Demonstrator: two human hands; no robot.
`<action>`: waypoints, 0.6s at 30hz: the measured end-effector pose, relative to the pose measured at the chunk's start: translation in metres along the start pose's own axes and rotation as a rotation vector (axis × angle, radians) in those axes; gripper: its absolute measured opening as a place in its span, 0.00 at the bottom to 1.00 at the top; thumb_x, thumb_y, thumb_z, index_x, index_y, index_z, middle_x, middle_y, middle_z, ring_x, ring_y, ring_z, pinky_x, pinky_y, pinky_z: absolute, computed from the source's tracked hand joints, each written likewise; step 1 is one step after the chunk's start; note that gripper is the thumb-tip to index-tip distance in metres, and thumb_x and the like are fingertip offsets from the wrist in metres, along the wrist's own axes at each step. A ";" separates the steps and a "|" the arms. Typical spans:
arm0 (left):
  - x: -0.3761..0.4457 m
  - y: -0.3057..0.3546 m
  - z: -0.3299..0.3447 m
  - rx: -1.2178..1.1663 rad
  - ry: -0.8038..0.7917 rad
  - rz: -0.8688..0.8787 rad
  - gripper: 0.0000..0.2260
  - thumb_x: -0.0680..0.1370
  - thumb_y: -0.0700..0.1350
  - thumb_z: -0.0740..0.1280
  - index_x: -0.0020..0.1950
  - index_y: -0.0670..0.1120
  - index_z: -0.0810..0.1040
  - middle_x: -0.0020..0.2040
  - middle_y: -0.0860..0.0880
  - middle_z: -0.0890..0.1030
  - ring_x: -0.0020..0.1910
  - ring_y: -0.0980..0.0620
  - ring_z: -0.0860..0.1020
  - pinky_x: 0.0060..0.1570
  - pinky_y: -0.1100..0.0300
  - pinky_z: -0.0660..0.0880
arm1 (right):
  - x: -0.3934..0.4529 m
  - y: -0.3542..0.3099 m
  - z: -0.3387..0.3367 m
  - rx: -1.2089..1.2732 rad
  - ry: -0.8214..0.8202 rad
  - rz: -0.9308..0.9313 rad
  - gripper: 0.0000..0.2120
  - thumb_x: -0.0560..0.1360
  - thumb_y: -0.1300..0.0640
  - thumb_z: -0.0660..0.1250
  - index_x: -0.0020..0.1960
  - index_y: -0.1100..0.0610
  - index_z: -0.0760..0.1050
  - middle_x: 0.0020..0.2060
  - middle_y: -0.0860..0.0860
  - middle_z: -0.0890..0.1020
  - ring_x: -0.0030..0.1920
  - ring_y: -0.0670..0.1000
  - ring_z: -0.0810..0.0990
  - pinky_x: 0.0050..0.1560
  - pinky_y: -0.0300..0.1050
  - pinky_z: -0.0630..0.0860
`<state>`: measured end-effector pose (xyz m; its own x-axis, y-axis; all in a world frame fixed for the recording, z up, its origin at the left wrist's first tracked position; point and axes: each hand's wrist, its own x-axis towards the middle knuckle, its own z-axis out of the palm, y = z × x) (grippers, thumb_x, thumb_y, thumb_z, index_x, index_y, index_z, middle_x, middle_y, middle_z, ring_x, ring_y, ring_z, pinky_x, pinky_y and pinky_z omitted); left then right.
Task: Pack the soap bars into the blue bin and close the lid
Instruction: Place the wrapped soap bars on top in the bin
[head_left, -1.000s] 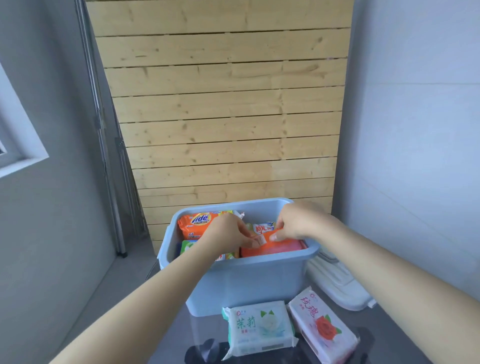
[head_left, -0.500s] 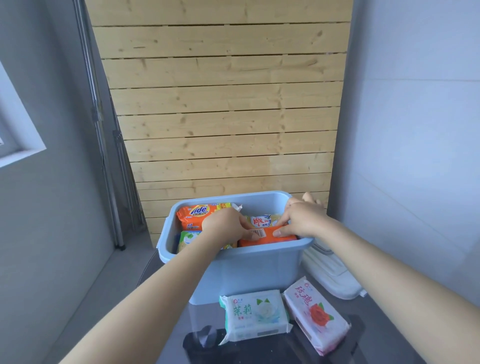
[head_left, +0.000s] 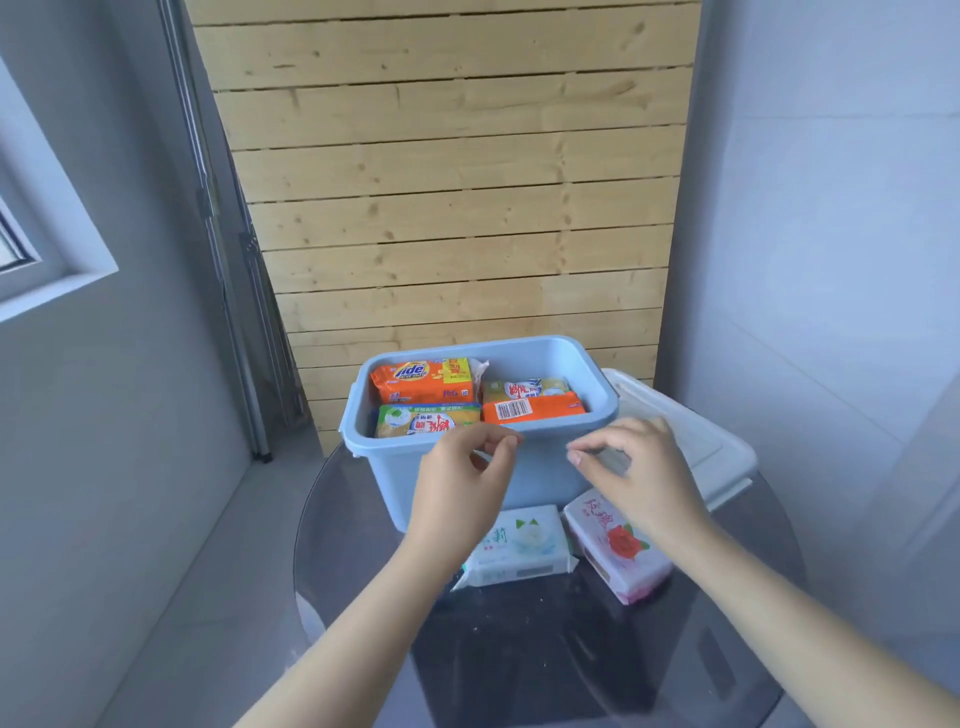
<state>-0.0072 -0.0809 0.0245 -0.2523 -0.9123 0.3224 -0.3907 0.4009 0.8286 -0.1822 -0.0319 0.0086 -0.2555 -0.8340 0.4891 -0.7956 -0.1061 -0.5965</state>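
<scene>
Both hands are held over the near wall of the blue bin, nothing gripped; left hand w/ fingers loosely curled, thumb and forefinger tips close together but empty; right hand w/ fingers relaxed and slightly bent, also empty.

Bin is seen just beyond the hands on the round dark glass tabletop, lid off. Four soap bars are packed inside: an orange Tide bar beyond the left hand, "Tide" logo legible; a green-yellow bar nearer, just past the left fingertips, red Chinese lettering not readable; an orange bar w/ barcode between the two hands' line and the far wall, white barcode label face up; a yellowish bar behind it, red script partly shown.

Two bars are left on the tabletop below the hands: a white jasmine bar partly under the left wrist, green char. "莉" visible w/ flower print; a white-pink rose bar under the right hand, red chars. and a red rose printed; the two lie just beside each other.

The white lid is seen flat beyond and to the right of the right hand, against the bin's right side.
</scene>
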 end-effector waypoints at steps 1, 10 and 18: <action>-0.007 -0.006 0.003 0.018 -0.026 -0.041 0.07 0.76 0.47 0.64 0.42 0.56 0.80 0.38 0.58 0.79 0.32 0.67 0.73 0.27 0.75 0.67 | -0.008 0.002 0.005 0.004 -0.052 0.023 0.03 0.70 0.55 0.71 0.42 0.49 0.83 0.39 0.46 0.83 0.43 0.44 0.74 0.45 0.29 0.63; -0.031 -0.065 0.015 0.274 -0.175 -0.329 0.13 0.77 0.51 0.62 0.61 0.53 0.76 0.61 0.48 0.73 0.55 0.51 0.75 0.46 0.62 0.70 | -0.037 0.017 0.039 -0.094 -0.496 0.396 0.18 0.73 0.47 0.62 0.52 0.61 0.78 0.41 0.57 0.84 0.29 0.52 0.78 0.37 0.44 0.76; -0.035 -0.073 0.022 0.196 -0.266 -0.457 0.21 0.77 0.52 0.62 0.69 0.50 0.65 0.63 0.45 0.75 0.57 0.46 0.76 0.48 0.58 0.71 | -0.034 0.001 0.048 -0.016 -0.551 0.500 0.20 0.75 0.51 0.62 0.62 0.63 0.71 0.38 0.55 0.82 0.32 0.52 0.79 0.13 0.29 0.59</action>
<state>0.0111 -0.0766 -0.0574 -0.2238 -0.9546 -0.1968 -0.6636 0.0013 0.7481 -0.1485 -0.0298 -0.0392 -0.2796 -0.9319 -0.2309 -0.6656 0.3615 -0.6529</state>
